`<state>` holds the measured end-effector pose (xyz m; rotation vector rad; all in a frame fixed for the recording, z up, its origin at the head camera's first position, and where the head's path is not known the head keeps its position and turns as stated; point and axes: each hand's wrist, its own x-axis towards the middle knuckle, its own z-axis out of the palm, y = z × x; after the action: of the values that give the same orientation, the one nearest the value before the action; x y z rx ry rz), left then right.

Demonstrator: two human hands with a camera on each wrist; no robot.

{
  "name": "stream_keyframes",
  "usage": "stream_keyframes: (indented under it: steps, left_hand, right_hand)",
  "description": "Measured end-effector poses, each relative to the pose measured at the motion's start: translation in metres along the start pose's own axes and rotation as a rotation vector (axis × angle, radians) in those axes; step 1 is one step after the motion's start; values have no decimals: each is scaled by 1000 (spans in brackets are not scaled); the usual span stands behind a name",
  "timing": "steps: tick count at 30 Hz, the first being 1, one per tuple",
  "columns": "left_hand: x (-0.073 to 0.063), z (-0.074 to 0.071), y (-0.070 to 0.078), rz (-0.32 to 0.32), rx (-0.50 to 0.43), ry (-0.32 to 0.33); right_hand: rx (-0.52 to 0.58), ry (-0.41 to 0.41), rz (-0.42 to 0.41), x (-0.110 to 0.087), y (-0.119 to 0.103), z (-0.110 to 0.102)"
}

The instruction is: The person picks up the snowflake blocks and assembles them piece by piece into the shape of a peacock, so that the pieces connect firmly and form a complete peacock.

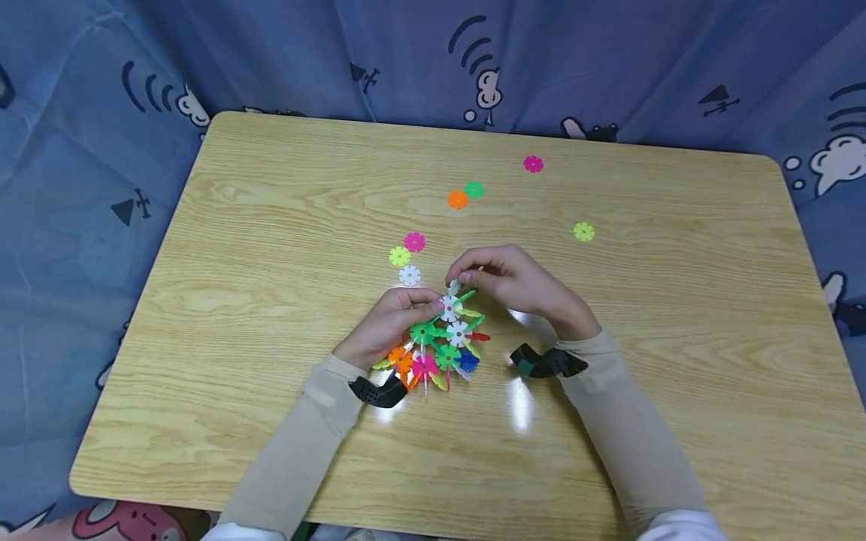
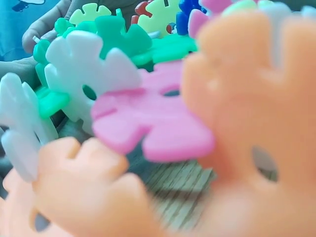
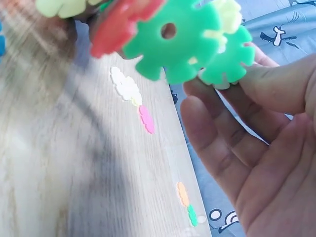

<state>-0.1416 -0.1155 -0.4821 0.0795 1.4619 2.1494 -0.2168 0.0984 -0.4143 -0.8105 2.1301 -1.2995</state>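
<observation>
Both hands are at a built-up cluster of interlocking plastic snowflake discs [image 1: 425,333], in green, white, orange, pink, yellow, red and blue. My left hand [image 1: 389,325] holds its upper left side, thumb on a white disc [image 1: 449,308]. With thumb and index finger my right hand [image 1: 519,285] pinches a small white disc [image 1: 454,287] at the cluster's top; I cannot tell whether it is slotted in. Slotted orange, pink [image 2: 148,118] and white discs fill the left wrist view. In the right wrist view, green discs [image 3: 182,47] adjoin the right fingertips.
Loose white [image 1: 409,276], yellow [image 1: 400,256] and pink [image 1: 415,242] discs lie just beyond the left hand. Orange [image 1: 458,200] and green [image 1: 474,190] ones lie farther back, with another pink [image 1: 533,164] and another yellow [image 1: 584,231] toward the right. A blue curtain [image 1: 406,60] borders the wooden table [image 1: 676,300].
</observation>
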Motion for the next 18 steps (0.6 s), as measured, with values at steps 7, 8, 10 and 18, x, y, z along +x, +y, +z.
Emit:
stream_keyframes:
  steps: [7,8,10,18]
  left_hand:
    - [-1,0,1,7,15,-6]
    - [-1,0,1,7,16,-5]
    - [-1,0,1,7,15,-6]
    - [1,-1,0,2,9,-12]
  right_hand:
    - [-20,-13,-14,0,-1,1]
    - [-25,-14,-22,0,0,1]
    - [-31,-17,-37,1,1,2]
    - [-30,-7,-10,2,0,5]
